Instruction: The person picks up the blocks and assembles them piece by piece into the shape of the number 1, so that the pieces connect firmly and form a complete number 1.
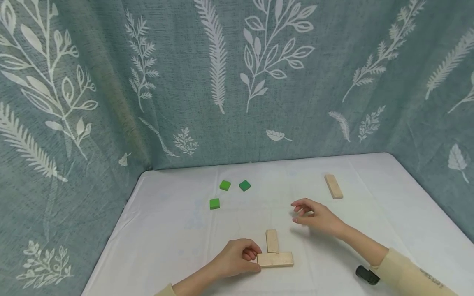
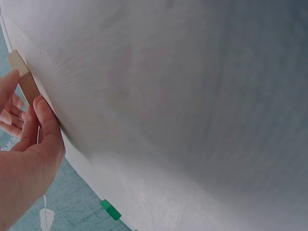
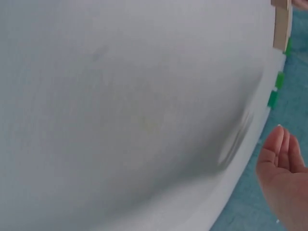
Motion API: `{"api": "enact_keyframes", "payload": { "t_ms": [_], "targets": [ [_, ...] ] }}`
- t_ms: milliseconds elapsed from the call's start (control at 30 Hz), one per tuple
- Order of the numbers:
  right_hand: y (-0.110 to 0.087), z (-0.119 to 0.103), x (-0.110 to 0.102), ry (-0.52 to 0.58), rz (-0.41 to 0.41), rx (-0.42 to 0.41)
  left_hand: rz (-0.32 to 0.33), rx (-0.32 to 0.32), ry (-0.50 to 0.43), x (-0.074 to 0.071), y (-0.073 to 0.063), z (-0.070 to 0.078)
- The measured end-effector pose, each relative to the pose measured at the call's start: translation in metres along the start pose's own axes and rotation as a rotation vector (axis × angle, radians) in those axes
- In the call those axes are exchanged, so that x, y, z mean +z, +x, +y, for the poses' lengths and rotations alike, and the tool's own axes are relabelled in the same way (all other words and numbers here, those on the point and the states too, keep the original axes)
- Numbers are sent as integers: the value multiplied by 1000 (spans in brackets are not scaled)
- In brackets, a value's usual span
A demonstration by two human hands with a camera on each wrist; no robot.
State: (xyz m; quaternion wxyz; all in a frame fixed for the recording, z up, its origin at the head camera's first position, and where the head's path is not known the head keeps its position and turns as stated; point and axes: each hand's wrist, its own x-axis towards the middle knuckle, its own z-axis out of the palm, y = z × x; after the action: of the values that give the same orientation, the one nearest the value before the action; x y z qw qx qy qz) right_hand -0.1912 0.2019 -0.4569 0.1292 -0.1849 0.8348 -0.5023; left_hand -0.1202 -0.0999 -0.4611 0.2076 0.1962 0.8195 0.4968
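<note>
My left hand [image 1: 238, 258] pinches the left end of a flat wooden block [image 1: 275, 259], thumb at the front corner and forefinger at the back one. This block lies crosswise on the white table. A second wooden block [image 1: 272, 241] points away from its back edge, the two forming an upside-down T. In the left wrist view the fingers hold the edge of the wooden block [image 2: 28, 84]. My right hand [image 1: 314, 216] hovers over the table to the right of the blocks, fingers loosely bent and holding nothing. The right wrist view also shows that hand [image 3: 284, 175] empty.
A third wooden block [image 1: 333, 186] lies at the back right. Farther back left are a light green block [image 1: 225, 185], a dark green block [image 1: 245, 186] and another light green block [image 1: 214, 204]. A black cylinder [image 1: 367, 275] is beside the right sleeve. Patterned curtain [image 1: 237, 82] surrounds the table.
</note>
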Motion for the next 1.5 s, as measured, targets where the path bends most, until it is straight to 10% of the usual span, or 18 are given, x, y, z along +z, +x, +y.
{"api": "enact_keyframes", "payload": {
  "t_ms": [1500],
  "targets": [
    [11, 44, -78, -120, 266, 126, -1, -22, -15, 0, 0, 0]
  ]
}}
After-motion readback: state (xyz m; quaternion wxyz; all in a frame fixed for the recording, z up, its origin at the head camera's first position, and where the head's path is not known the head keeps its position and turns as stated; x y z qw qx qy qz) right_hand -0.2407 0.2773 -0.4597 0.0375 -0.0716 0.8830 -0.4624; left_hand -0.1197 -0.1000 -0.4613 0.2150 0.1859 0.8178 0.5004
